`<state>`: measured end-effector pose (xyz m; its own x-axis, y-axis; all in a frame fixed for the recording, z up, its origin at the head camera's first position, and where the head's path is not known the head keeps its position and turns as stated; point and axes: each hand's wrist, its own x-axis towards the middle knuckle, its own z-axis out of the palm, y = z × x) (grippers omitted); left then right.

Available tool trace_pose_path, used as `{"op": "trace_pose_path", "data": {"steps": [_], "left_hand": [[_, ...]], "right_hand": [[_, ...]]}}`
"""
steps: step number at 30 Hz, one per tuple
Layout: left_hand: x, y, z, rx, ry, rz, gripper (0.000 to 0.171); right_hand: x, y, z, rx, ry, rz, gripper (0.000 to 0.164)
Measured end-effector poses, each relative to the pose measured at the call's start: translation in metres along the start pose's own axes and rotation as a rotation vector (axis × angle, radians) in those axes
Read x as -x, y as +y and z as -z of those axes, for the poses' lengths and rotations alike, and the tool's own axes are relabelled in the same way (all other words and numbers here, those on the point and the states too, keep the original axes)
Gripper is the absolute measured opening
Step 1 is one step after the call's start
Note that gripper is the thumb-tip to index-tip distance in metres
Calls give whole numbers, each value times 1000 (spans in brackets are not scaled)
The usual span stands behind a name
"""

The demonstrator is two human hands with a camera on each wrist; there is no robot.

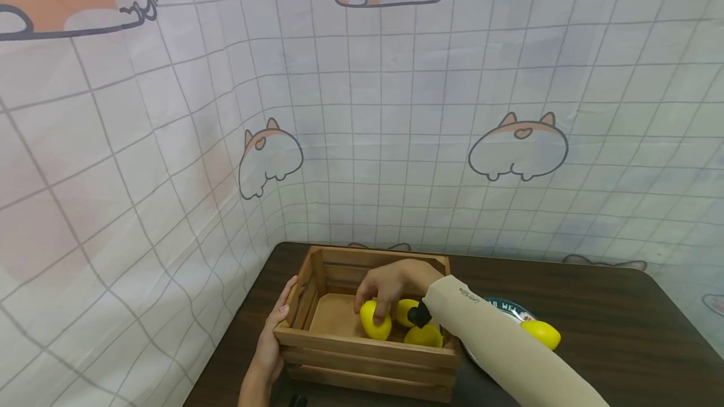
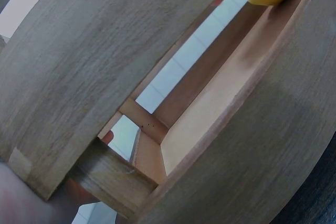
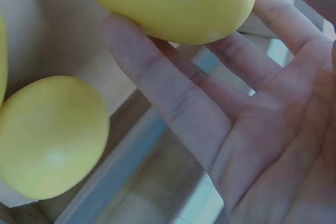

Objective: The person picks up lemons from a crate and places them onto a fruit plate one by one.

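Observation:
My right hand reaches down into a slatted wooden crate and holds a yellow lemon between thumb and fingers. In the right wrist view, the fingers curve along the underside of this lemon. Two more lemons lie beside it in the crate's right part, one behind and one nearer the front. On the crate's left end rests my left hand, fingers fairly straight along the outside. The left wrist view shows part of that hand at the crate's corner, with a fingertip behind the slats.
Right of the crate, a plate with a dark teal rim is partly hidden by my right sleeve. Another lemon is at its right side. The dark wooden table meets a grid-patterned cloth at the back and left.

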<state>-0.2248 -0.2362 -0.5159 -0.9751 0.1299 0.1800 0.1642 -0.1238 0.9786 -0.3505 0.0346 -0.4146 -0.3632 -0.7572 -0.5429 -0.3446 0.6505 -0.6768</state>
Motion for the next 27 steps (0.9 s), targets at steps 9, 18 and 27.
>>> {"op": "trace_pose_path", "data": {"steps": [9, 18, 27], "left_hand": [[0, 1, -1, 14, -16, -1, 59], [1, 2, -2, 25, -27, -13, 59], [0, 1, -2, 32, -41, -18, 59]], "right_hand": [[18, -8, 11, 54, 53, 173, 44], [46, -16, 18, 15, 141, 285, 41], [68, -14, 22, -9, 211, 371, 41]]}}
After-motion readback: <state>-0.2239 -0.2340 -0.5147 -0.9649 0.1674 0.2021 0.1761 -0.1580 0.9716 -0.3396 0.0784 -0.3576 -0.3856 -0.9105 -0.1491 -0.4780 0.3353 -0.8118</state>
